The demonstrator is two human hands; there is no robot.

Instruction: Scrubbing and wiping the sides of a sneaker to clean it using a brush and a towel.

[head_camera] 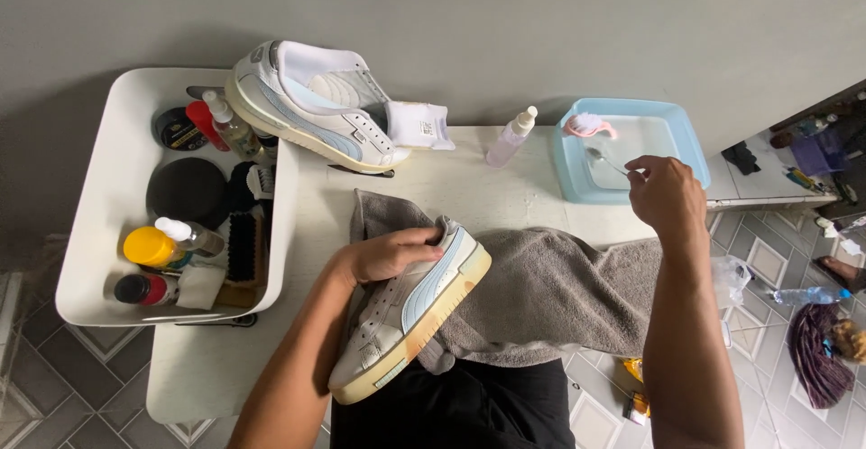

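My left hand grips a white sneaker with a pale blue stripe and a yellowed sole, held on its side over a grey towel on my lap. My right hand is raised by a light blue basin and pinches the handle of a small metal spoon whose bowl lies over the basin. A pink brush rests in the basin's far left corner. The matching sneaker leans on the edge of a white tray at the back.
The white tray holds several bottles, round tins and brushes. A clear spray bottle stands on the white table next to the basin. Tiled floor, a plastic bottle and cloth lie to the right.
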